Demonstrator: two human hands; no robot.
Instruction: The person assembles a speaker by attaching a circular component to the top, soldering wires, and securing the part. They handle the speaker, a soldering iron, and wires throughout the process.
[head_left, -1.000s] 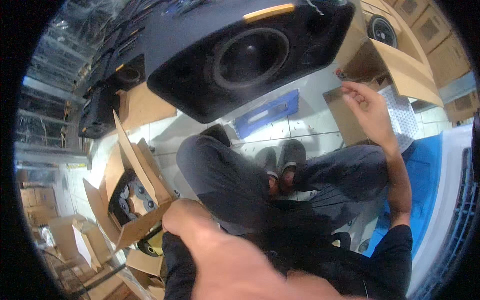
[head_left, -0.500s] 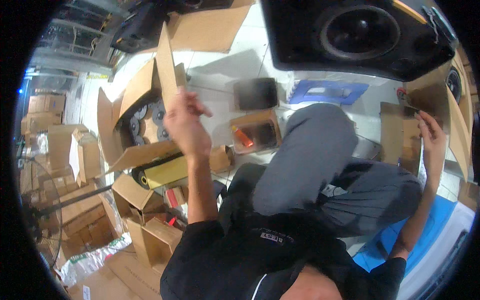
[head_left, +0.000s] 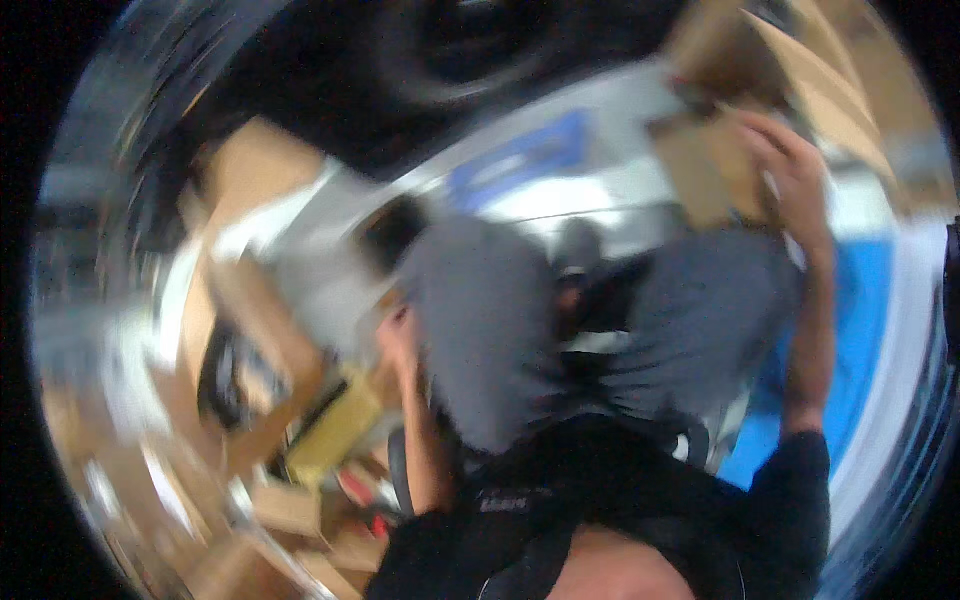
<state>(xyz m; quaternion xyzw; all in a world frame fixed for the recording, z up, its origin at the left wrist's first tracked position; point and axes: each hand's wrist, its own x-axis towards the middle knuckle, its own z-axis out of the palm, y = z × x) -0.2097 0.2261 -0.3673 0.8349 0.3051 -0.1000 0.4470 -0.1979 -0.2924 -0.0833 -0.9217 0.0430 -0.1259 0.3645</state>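
Observation:
Motion blur covers most of the view. My left hand [head_left: 399, 338] is low beside my left knee, its fingers smeared, so I cannot make out whether it holds anything. Just beyond it is a dark, blurred container [head_left: 392, 232]. On the other side, my right hand [head_left: 795, 180] has its fingers bent over the upper right edge of a small cardboard box [head_left: 700, 170], which stands beyond my right knee. A large open cardboard box [head_left: 270, 310] with dark round parts inside lies to the left of my left hand.
A black loudspeaker cabinet [head_left: 340, 95] spans the far side. A blue frame-like piece [head_left: 520, 160] lies before it on the pale tiled floor. A yellow box [head_left: 335, 425] and several cartons are at left; a blue sheet [head_left: 860, 320] lies at right.
The view has swung round, shifting the surroundings leftward. My left hand has dropped from above the large box to beside my knee. My right hand stays at the small box.

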